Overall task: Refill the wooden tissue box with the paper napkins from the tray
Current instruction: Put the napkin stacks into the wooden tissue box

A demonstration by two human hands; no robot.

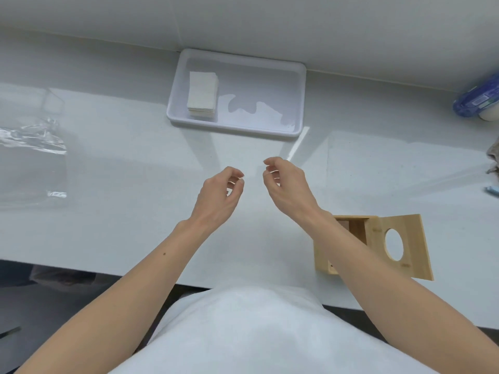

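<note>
A stack of white paper napkins (202, 94) lies at the left end of a white plastic tray (294, 128) against the back wall. The wooden tissue box (322, 261) stands near the counter's front edge at the right, its lid with a round hole (405, 238) swung open to the right; my right forearm hides part of it. My left hand (218, 197) and my right hand (287, 186) hover side by side over the counter between tray and box, fingers loosely curled, holding nothing.
Clear plastic wrapping (32, 147) lies on the counter at the left. A blue wrapped package (478, 102) sits at the far right by the wall, with a crumpled item (494, 155) and a small blue object (492, 190) at the right edge.
</note>
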